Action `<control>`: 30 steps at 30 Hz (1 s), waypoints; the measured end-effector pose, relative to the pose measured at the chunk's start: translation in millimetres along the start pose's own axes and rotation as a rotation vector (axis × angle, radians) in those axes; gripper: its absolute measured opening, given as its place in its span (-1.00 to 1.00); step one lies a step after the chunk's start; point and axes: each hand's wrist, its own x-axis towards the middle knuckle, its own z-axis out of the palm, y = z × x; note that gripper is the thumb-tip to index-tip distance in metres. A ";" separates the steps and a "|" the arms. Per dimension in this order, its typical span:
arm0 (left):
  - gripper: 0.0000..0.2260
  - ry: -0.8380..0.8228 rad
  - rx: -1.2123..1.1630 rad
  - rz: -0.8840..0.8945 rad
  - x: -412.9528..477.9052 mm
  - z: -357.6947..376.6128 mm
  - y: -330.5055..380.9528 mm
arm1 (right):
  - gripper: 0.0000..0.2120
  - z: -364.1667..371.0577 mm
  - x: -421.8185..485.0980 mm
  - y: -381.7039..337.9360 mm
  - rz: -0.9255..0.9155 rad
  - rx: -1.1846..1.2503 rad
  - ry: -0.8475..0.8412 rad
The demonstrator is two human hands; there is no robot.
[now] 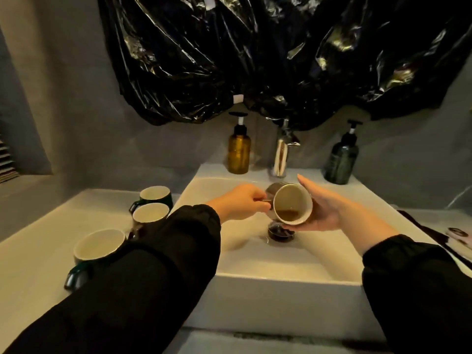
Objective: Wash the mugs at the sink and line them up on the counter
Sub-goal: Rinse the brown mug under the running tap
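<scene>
A mug (pixel 292 203) with a pale inside is held tilted over the white sink (pixel 255 264), its mouth facing me and brownish liquid pooled at its lower rim. My left hand (pixel 240 204) pinches the mug's handle. My right hand (pixel 324 209) cups the mug from the right and below. Three dark green mugs stand upright in a row on the counter (pixel 30 264) left of the sink: a far mug (pixel 154 195), a middle mug (pixel 150 214) and a near mug (pixel 98 245), the last two partly hidden by my left sleeve.
A chrome tap (pixel 282 152) stands behind the basin, between an amber pump bottle (pixel 238 152) and a dark green pump bottle (pixel 342 157). The dark drain (pixel 279 232) lies under the mug. Black plastic sheeting (pixel 281 54) hangs on the wall above.
</scene>
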 end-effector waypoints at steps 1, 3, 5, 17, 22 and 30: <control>-0.87 -0.007 0.065 0.022 6.5 3.0 2.0 | -0.41 -1.6 1.8 -1.7 -0.017 -0.037 0.026; -0.81 0.008 0.154 0.050 18.8 8.8 2.0 | -0.48 -4.8 3.9 -6.3 -0.063 -0.081 0.096; -0.78 0.056 0.250 0.093 29.4 14.5 -2.8 | -0.55 -8.4 6.5 -10.7 -0.114 -0.111 0.167; -0.75 0.277 0.589 0.343 43.9 25.0 -19.1 | -0.37 -14.2 26.5 -13.1 -0.367 -0.246 0.281; -0.74 0.356 0.665 0.414 40.4 15.9 -24.3 | -0.38 -0.9 24.4 -7.5 -0.505 -0.209 0.251; -0.80 0.500 0.854 0.531 35.7 10.0 -26.4 | -0.29 0.2 20.8 -4.8 -0.726 -0.278 0.175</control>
